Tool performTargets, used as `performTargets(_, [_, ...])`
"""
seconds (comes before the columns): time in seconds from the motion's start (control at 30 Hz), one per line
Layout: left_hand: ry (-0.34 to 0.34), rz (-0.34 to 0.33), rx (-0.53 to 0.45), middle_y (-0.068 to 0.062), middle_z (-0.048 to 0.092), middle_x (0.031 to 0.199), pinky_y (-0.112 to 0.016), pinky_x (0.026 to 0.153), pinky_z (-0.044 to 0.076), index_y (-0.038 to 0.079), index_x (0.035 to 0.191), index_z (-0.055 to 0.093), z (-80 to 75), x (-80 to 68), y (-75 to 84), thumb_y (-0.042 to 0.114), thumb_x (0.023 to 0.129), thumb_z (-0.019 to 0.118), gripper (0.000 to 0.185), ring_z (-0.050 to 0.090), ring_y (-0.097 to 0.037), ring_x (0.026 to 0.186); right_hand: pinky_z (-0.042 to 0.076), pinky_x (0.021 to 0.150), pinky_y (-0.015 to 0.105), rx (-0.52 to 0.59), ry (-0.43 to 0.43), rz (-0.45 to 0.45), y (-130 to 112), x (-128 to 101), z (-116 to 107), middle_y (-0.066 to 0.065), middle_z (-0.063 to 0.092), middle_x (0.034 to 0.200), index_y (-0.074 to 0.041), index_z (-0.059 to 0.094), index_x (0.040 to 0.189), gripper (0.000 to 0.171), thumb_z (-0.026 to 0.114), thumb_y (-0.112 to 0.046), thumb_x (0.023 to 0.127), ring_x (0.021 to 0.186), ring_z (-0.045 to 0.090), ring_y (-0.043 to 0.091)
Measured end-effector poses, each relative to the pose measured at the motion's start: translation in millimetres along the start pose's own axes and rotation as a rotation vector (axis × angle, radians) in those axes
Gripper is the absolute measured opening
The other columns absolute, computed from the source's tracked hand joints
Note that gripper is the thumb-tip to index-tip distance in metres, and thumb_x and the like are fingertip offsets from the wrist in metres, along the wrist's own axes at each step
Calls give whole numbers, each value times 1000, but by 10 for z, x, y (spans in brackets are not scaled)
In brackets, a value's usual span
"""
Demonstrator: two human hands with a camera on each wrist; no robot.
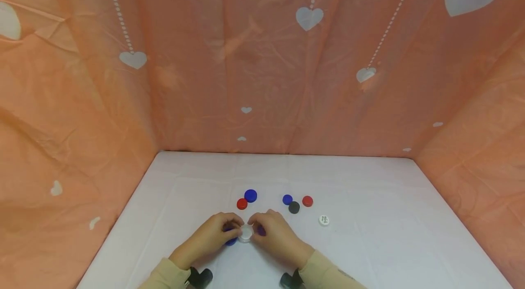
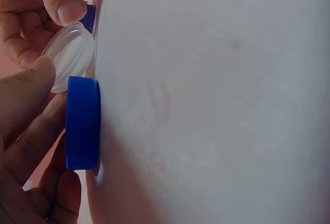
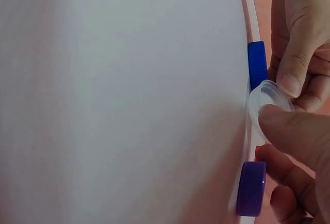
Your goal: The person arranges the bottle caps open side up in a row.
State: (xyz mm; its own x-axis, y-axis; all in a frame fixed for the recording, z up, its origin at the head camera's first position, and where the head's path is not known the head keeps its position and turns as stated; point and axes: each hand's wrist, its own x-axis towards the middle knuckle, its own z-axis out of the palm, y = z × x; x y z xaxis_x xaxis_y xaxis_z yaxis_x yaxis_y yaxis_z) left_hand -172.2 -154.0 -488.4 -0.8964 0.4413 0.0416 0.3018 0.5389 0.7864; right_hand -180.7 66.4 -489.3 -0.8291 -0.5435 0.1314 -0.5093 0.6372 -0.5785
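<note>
**Both hands pinch one clear cap near the front edge of the bench**

The left hand (image 1: pixel 213 236) and the right hand (image 1: pixel 275 234) meet over a clear cap (image 1: pixel 245 232), a little way in from the front edge of the white bench (image 1: pixel 369 252) and about midway between its left and right edges. The fingers (image 2: pixel 69 10) of both hands are curled narrow around the clear cap's rim, holding it between them.

A blue cap (image 2: pixel 82 123) lies on the bench just under the left hand, touching its fingers. A purple cap (image 3: pixel 251 188) lies by the right hand's fingers.

Farther toward the back edge lie a red cap (image 1: pixel 242 203) touching a larger blue cap (image 1: pixel 250 195). To their right sit a small blue cap (image 1: pixel 287 199), a black cap (image 1: pixel 293 207) and another red cap (image 1: pixel 307 201), close together. A white cap (image 1: pixel 324 220) lies apart, toward the right edge.
</note>
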Motion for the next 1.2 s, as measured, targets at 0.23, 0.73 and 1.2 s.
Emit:
performTargets(0.23, [-25, -26, 50, 12, 62, 99, -40, 90, 45, 19, 107, 68, -27, -53, -10, 32, 83, 77, 29, 55, -15, 98, 38, 70, 23, -15, -6, -3, -28, -1, 8, -20, 58, 85, -21, 71, 107, 23, 75, -26, 84, 79, 44, 4])
performTargets(0.73, [-93, 31, 71, 10, 59, 104, -37, 93, 42, 18, 111, 66, -67, -97, -66, 24, 77, 82, 38, 51, -15, 101, 38, 74, 24, 1, -37, 0, -35, -22, 12, -22, 59, 88, -24, 72, 108, 26, 76, -29, 83, 83, 43, 5])
performTargets(1.2, [-99, 48, 105, 10, 59, 104, -36, 91, 43, 18, 108, 66, -80, -98, -20, 27, 77, 83, 36, 50, -16, 99, 37, 76, 24, -55, -76, -31, -52, -31, -12, -21, 57, 88, -23, 71, 110, 28, 77, -28, 82, 85, 41, 5])
